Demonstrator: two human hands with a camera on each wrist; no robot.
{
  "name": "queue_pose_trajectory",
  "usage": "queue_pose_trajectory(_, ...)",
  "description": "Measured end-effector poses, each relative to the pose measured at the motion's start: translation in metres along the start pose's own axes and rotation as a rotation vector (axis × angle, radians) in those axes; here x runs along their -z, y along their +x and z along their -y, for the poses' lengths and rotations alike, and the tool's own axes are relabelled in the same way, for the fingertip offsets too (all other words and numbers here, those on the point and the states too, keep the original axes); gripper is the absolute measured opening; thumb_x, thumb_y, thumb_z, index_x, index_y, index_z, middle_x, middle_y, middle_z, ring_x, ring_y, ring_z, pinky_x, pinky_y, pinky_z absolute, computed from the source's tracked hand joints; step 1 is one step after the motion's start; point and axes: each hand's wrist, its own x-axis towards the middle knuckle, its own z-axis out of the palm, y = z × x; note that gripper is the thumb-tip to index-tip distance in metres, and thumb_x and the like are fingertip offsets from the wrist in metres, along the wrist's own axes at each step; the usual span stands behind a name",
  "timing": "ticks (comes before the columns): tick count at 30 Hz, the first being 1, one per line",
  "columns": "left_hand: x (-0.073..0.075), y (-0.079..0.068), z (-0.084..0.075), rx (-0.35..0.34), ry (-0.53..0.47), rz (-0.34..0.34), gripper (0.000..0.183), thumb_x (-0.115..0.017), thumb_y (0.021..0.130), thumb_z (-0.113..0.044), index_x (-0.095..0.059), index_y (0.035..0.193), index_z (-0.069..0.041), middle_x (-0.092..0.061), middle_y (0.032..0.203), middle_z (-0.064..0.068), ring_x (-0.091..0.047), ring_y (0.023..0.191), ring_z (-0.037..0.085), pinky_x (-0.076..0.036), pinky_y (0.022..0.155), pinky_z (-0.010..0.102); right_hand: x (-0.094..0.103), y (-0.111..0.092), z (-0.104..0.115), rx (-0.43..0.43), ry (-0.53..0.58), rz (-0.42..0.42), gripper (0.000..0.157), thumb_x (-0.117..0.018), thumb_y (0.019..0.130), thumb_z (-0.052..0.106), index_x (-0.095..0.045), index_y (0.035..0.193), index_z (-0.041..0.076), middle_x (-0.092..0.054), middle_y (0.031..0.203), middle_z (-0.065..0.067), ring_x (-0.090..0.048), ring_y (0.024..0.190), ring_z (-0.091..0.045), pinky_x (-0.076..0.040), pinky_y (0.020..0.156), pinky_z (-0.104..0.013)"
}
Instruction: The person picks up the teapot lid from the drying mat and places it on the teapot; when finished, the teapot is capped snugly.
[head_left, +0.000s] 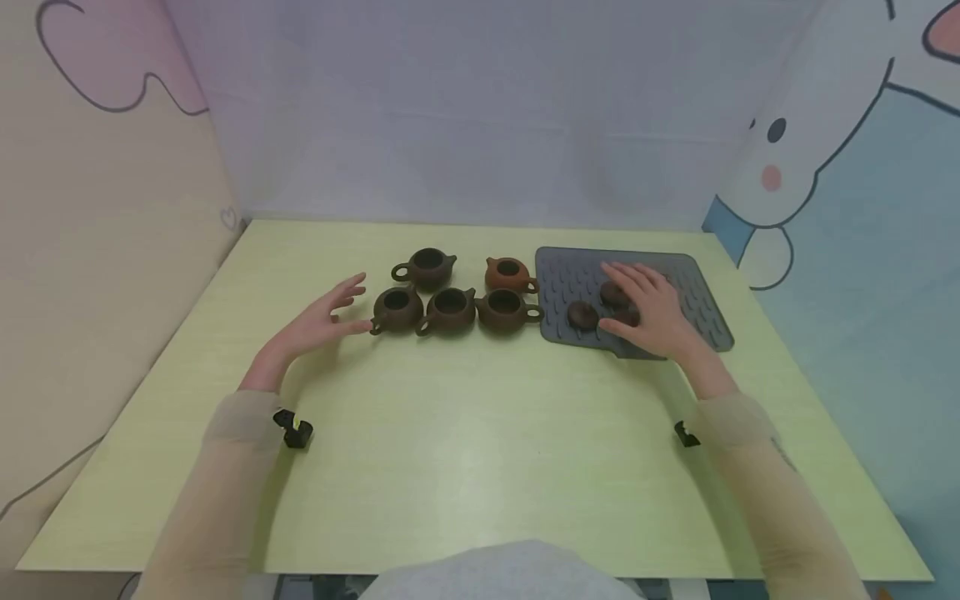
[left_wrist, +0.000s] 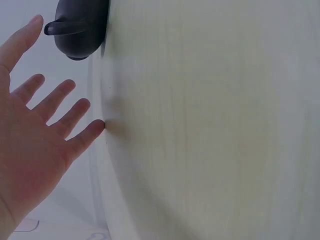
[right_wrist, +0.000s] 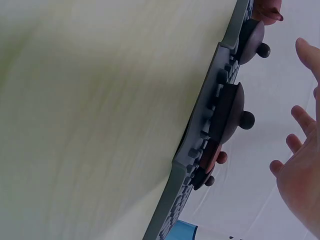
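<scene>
My left hand [head_left: 318,323] is spread just left of the teapots, its thumb near the handle of the leftmost front teapot [head_left: 397,308]. In the left wrist view a small gap shows between the thumb and that handle. Dark brown lidless teapots [head_left: 452,310] form a front row, with another dark teapot [head_left: 431,268] and a reddish-brown teapot [head_left: 507,275] behind. My right hand [head_left: 651,315] hovers, fingers extended, above several knobbed teapot lids [right_wrist: 231,112] on a grey ridged mat [head_left: 562,267]. One brown lid [head_left: 582,316] lies left of its thumb; others are partly hidden under the hand.
The light wooden table [head_left: 465,450] reaches back to a pale cloth backdrop [head_left: 465,117]. On the right hangs a cloth with a cartoon figure [head_left: 810,125]. Small black wrist devices [head_left: 297,433] sit at both cuffs.
</scene>
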Motion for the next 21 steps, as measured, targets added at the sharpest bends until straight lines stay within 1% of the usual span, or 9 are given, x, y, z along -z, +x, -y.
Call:
queue_pose_trajectory(2, 0.000, 0.002, 0.001, 0.012, 0.021, 0.013, 0.089, -0.069, 0.093, -0.033, -0.012, 0.160, -0.027, -0.024, 0.164, 0.017, -0.021, 0.150, 0.044, -0.024, 0.119, 0.061, -0.002, 0.003, 0.000, -0.018, 0.000, 0.018, 0.083, -0.071, 0.088, 0.044, -0.030, 0.156, 0.021, -0.034, 0.158, -0.018, -0.020, 0.147, -0.047, -0.014, 0.112, -0.074)
queue_pose_trajectory(5, 0.001, 0.003, 0.002, 0.027, 0.058, 0.035, 0.089, -0.070, 0.092, -0.035, -0.014, 0.160, -0.023, -0.022, 0.165, 0.014, -0.022, 0.150, 0.044, -0.026, 0.118, 0.063, -0.004, 0.007, 0.000, -0.022, 0.002, 0.042, 0.078, -0.072, 0.088, 0.039, -0.035, 0.154, 0.019, -0.035, 0.158, -0.018, -0.020, 0.147, -0.047, -0.014, 0.111, -0.075)
queue_pose_trajectory(9, 0.002, 0.005, 0.002, 0.021, 0.096, 0.047, 0.087, -0.070, 0.091, -0.035, -0.019, 0.159, -0.018, -0.023, 0.165, 0.014, -0.028, 0.147, 0.046, -0.028, 0.115, 0.066, -0.007, 0.011, 0.002, -0.012, -0.010, 0.061, 0.068, -0.072, 0.089, 0.032, -0.045, 0.148, 0.015, -0.038, 0.155, -0.021, -0.022, 0.146, -0.048, -0.016, 0.110, -0.076)
queue_pose_trajectory(13, 0.003, 0.005, 0.001, 0.013, 0.116, 0.055, 0.083, -0.070, 0.091, -0.035, -0.024, 0.158, -0.018, -0.025, 0.163, 0.016, -0.031, 0.145, 0.047, -0.029, 0.114, 0.066, -0.009, 0.013, 0.003, -0.022, -0.011, 0.100, 0.057, -0.071, 0.091, 0.029, -0.052, 0.142, 0.012, -0.041, 0.152, -0.022, -0.024, 0.144, -0.049, -0.015, 0.112, -0.074)
queue_pose_trajectory(17, 0.003, 0.005, 0.000, 0.014, 0.118, 0.063, 0.080, -0.070, 0.091, -0.035, -0.027, 0.157, -0.018, -0.026, 0.163, 0.017, -0.032, 0.145, 0.047, -0.029, 0.114, 0.066, -0.012, 0.015, 0.004, -0.059, -0.016, 0.143, 0.049, -0.069, 0.093, 0.027, -0.057, 0.138, 0.012, -0.044, 0.151, -0.022, -0.024, 0.145, -0.047, -0.015, 0.113, -0.073)
queue_pose_trajectory(21, 0.003, 0.006, 0.001, 0.025, 0.133, 0.068, 0.076, -0.070, 0.092, -0.037, -0.033, 0.155, -0.019, -0.029, 0.162, 0.017, -0.032, 0.144, 0.046, -0.029, 0.114, 0.065, -0.017, 0.018, 0.005, -0.116, -0.042, 0.167, 0.040, -0.067, 0.094, 0.024, -0.063, 0.132, 0.011, -0.047, 0.149, -0.021, -0.026, 0.145, -0.045, -0.017, 0.113, -0.072)
